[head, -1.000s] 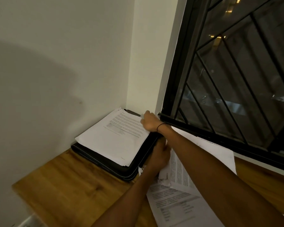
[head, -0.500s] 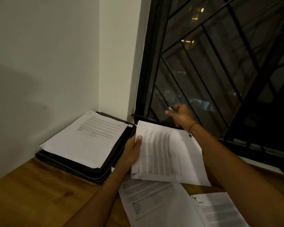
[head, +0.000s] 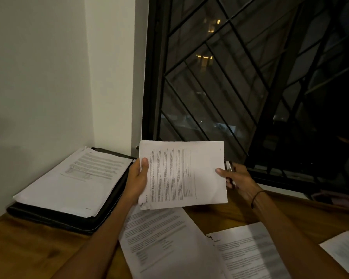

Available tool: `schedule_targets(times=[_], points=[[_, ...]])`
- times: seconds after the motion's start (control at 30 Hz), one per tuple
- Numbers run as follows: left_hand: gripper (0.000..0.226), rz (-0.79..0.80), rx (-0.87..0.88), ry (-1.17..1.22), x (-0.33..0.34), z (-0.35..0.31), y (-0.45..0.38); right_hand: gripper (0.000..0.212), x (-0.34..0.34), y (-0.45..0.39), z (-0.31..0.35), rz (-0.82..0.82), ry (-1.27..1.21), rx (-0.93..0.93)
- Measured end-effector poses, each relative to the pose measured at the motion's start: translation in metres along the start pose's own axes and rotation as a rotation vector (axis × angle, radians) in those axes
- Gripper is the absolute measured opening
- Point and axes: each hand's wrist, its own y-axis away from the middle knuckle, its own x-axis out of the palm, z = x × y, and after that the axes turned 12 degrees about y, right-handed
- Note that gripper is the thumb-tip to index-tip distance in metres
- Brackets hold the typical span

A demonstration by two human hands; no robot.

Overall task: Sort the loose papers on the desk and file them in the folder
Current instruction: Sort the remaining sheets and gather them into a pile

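Both hands' fingers grip one sheet (head: 184, 174); three loose papers (head: 165, 244) lie below.

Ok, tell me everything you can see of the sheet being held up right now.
The held sheet is white printed paper, perhaps several pages together, turned sideways so its text lines run vertically. It is held up clear of the wooden desk, in front of the window frame. Its lower left corner looks torn or crumpled, as if once stapled. The left hand grips its left edge, thumb on the face; the right hand pinches its right edge while also holding a pen. The print is too blurred to read.
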Motion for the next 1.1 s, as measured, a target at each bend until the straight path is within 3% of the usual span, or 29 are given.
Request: schedule_targets(times=[0.23,0.33,0.4,0.47,0.63,0.7,0.8,0.9,0.97,1.03,1.1], points=[[0.033,0.019,0.067,-0.02,0.03,0.002,-0.011,0.029,-0.015,0.003,0.0,-0.059,0.031,-0.099],[0.024,0.018,-0.01,-0.046,0.039,0.008,-0.005,0.046,-0.013,0.005,-0.012,-0.07,0.062,-0.088],[0.028,0.061,-0.121,-0.045,0.042,0.017,0.003,0.056,-0.009,0.006,-0.023,-0.048,0.084,-0.062],[0.035,0.044,-0.2,-0.047,0.041,0.026,0.007,0.051,-0.005,0.011,-0.028,-0.041,0.065,-0.067],[0.053,0.052,-0.197,-0.006,0.03,0.023,-0.01,0.042,0.002,0.014,-0.017,-0.049,0.064,-0.131],[0.035,0.046,-0.165,-0.01,0.031,0.013,-0.016,0.044,0.003,0.012,-0.014,-0.044,0.083,-0.149],[0.016,0.028,-0.174,0.019,0.034,0.005,-0.021,0.05,0.005,0.009,-0.009,-0.033,0.062,-0.158],[0.033,0.045,-0.271,0.054,0.029,0.013,-0.019,0.061,0.007,0.01,-0.007,0.007,0.027,-0.174],[0.049,0.078,-0.342,0.075,0.024,0.018,-0.016,0.084,0.008,0.011,-0.008,0.02,0.002,-0.176],[0.051,0.124,-0.365,0.11,0.019,0.018,-0.014,0.104,0.006,0.011,-0.011,0.006,-0.04,-0.167],[0.049,0.158,-0.385,0.135,0.016,0.018,-0.015,0.106,0.002,0.01,-0.013,0.0,-0.075,-0.157]])
